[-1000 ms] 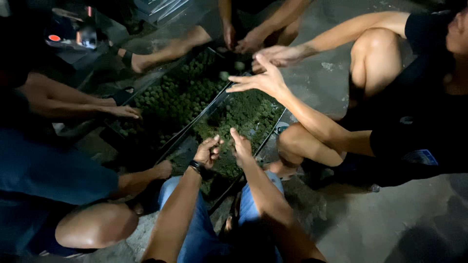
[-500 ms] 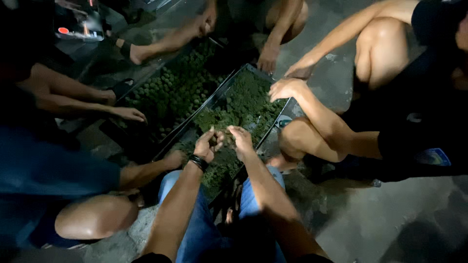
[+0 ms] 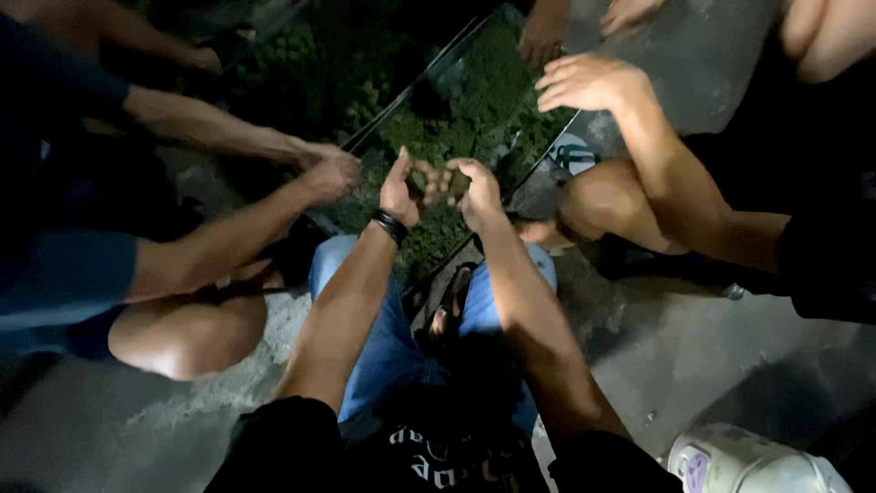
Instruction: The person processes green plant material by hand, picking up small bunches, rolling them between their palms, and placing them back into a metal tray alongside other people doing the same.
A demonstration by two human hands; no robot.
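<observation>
My left hand (image 3: 406, 187), with a dark band on its wrist, and my right hand (image 3: 476, 187) meet fingertip to fingertip above a long dark tray (image 3: 540, 153). The tray is filled with small green plant pieces (image 3: 484, 91). Both hands pinch a small green piece (image 3: 443, 180) between them. My knees in blue jeans are below, at the tray's near end.
A second tray of rounder green bits (image 3: 310, 64) lies to the left. Other people squat around. One person's hand (image 3: 328, 169) rests left of mine, another's hand (image 3: 584, 82) hovers at the right rim, and more hands (image 3: 543, 36) reach in farther off. A white container (image 3: 748, 461) stands at lower right.
The view has closed in on the trays. My hands stay joined over the greens. The hand of the person on the left has come next to my left hand.
</observation>
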